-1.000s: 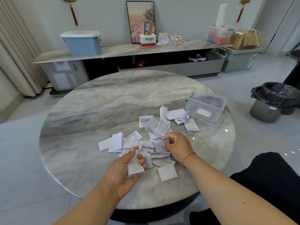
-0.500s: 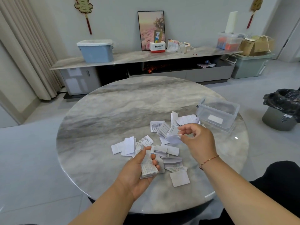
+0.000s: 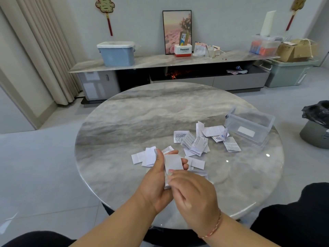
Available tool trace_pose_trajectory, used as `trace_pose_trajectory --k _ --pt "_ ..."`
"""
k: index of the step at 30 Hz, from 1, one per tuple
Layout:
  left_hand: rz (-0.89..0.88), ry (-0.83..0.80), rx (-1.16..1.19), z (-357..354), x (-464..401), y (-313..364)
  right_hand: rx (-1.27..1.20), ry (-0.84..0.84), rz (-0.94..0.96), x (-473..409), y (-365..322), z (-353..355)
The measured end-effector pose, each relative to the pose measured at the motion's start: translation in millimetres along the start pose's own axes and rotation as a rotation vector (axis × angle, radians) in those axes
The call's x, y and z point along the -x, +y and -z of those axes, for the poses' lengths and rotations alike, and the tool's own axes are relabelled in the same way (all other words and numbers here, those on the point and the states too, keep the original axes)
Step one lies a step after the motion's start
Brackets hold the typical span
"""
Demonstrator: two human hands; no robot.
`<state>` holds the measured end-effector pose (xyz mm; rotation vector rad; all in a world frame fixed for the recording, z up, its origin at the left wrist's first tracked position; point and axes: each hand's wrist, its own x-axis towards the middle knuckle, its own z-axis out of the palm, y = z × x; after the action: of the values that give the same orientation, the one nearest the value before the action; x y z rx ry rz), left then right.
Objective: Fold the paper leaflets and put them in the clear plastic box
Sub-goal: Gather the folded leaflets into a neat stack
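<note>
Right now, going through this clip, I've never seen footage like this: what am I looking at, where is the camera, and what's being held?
No machine here: a person works with bare hands, filmed by a wide-angle camera worn on their head, looking forward and down. The left hand grips a small stack of folded leaflets; the right hand presses its fingertips on that stack's near edge. More loose leaflets lie scattered on the round marble table. The clear plastic box stands open at the table's right side; no leaflets show inside it.
</note>
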<state>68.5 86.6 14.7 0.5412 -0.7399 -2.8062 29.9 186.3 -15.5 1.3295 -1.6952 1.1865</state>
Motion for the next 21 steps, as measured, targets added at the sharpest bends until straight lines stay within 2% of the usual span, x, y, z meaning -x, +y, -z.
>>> trace_pose_trajectory --k 5,9,12,14,15,17,19,21 --pt "0.04 0.005 -0.019 9.9 1.5 0.2 -0.189 -0.018 -0.163 -1.3 -1.9 -7.2" --pt "-0.023 0.093 -0.034 21.5 -4.9 5.6 -0.298 -0.13 -0.268 -13.0 2.7 -3.7" --pt "-0.109 0.184 0.03 23.7 -6.6 18.5 -0.062 -0.125 -0.625 -33.5 58.0 1.9" --pt "-0.127 0.219 0.053 25.9 -4.7 25.5 0.118 -0.394 -0.833 -39.4 99.9 3.9" --pt "-0.124 0.23 0.057 27.5 -3.8 27.3 0.147 -0.573 -0.862 -37.9 112.1 2.3" --pt "-0.108 0.257 0.052 29.5 -2.4 27.7 0.203 -0.856 -0.764 -30.7 122.2 -5.5" --pt "-0.103 0.279 0.043 29.4 -1.8 25.9 0.293 -0.976 -0.604 -28.3 118.6 -15.2" --pt "-0.101 0.287 0.04 28.5 -0.8 23.9 0.296 -0.997 -0.547 -29.1 116.1 -22.0"
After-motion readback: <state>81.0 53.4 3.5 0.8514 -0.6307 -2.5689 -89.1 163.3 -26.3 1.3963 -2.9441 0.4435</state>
